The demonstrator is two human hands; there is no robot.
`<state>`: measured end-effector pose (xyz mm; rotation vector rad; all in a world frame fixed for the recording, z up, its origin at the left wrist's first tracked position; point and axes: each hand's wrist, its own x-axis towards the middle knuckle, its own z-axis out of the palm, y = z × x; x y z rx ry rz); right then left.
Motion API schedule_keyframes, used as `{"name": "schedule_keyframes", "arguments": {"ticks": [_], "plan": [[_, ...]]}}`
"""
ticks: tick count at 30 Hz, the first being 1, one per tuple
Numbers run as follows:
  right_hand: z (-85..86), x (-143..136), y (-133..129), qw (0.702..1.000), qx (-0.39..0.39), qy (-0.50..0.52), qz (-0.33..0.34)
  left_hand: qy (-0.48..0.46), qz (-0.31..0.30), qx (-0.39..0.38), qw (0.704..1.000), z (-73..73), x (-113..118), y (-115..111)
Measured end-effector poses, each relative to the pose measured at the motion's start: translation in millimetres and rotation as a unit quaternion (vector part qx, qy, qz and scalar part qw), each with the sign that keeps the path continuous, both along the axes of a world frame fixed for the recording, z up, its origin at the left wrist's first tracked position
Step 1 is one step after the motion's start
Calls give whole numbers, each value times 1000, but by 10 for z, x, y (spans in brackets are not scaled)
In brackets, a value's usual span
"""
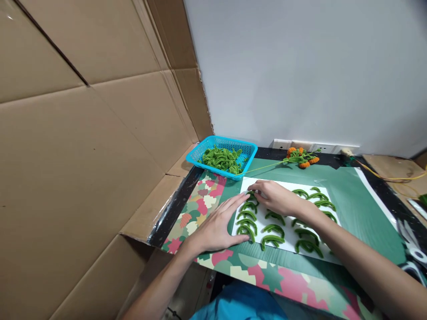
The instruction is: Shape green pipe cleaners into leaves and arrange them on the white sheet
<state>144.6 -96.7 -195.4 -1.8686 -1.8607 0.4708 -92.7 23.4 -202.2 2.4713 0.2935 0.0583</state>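
A white sheet point(289, 233) lies on the table with rows of bent green fuzzy pipe-cleaner pieces point(273, 230) on it. My left hand point(216, 224) rests flat at the sheet's left edge, its fingers stretched out beside the left column of pieces and its thumb near the lowest one. Reaching across the sheet, my right hand point(271, 195) has its fingers bent and pinched at the top of that left column, on a green pipe-cleaner piece point(252, 195). The fingers partly hide this piece, and my right forearm covers part of the rows on the right.
A blue plastic basket point(248, 160) holding a heap of green pieces stands behind the sheet, left. Orange flowers on green stems point(302, 158) lie at the back. Scissors point(413, 249) are at the right edge. Cardboard point(100, 169) walls the left; sockets point(316, 146) line the wall.
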Motion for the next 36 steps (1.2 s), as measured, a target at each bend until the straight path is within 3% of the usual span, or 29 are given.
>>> {"name": "schedule_keyframes", "arguments": {"ticks": [15, 24, 32, 36], "plan": [[13, -12, -29, 999, -8, 6, 36, 1, 17, 23, 1000, 26, 58, -72], [98, -6, -56, 998, -37, 17, 55, -1, 74, 4, 997, 16, 80, -173], [41, 0, -53, 998, -24, -8, 50, -6, 56, -35, 998, 84, 41, -143], [151, -16, -88, 999, -16, -22, 38, -30, 52, -49, 997, 82, 8, -145]]}}
